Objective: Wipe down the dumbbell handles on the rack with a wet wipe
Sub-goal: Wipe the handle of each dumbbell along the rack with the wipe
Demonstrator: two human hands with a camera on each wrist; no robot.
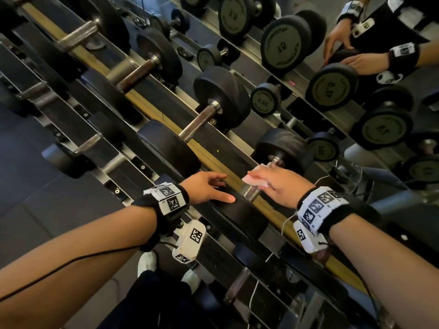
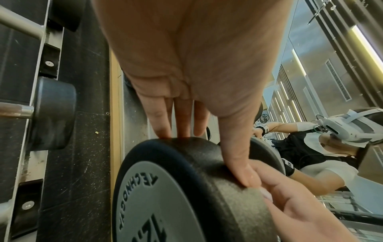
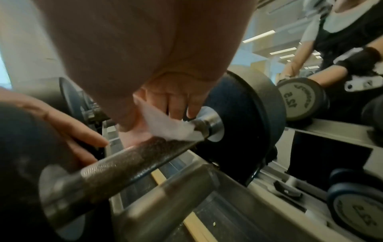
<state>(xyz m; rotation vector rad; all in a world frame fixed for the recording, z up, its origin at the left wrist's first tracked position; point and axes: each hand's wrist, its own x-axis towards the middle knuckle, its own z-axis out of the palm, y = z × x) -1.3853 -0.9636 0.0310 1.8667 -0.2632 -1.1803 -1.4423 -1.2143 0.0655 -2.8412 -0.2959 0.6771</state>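
Right wrist view: right hand (image 3: 165, 104) pinching wet wipe (image 3: 172, 126) against knurled handle (image 3: 128, 162), just inside far weight head. Left hand (image 2: 196, 91), fingers straight, bracing near weight head (image 2: 186, 188). Advice: wrapping wipe fully round, sliding toward left hand while keeping dumbbell from rolling.

head: looks steeply down from above at the dumbbell rack (image 1: 166, 119) and both forearms, mirror at upper right.
left wrist: close along the left hand (image 2: 196, 65), facing the near weight plate (image 2: 186, 188).
right wrist: close along the right hand (image 3: 145, 57), facing the knurled handle (image 3: 132, 162).
shared: all three views show the same dumbbell.
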